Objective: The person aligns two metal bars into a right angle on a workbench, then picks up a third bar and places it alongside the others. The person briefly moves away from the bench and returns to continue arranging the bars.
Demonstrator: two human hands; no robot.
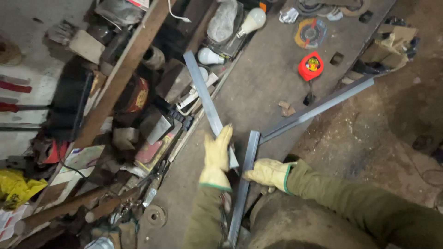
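Head view: my left hand (218,154) (gloved) grips a flat steel bar (206,99); my right hand (269,173) clasps an upright steel bar (245,180).

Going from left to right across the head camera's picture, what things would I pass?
Crumpled yellow bag → slanting brown wooden beam → left hand in a pale work glove on a flat grey metal strip → right hand → red round tape measure.
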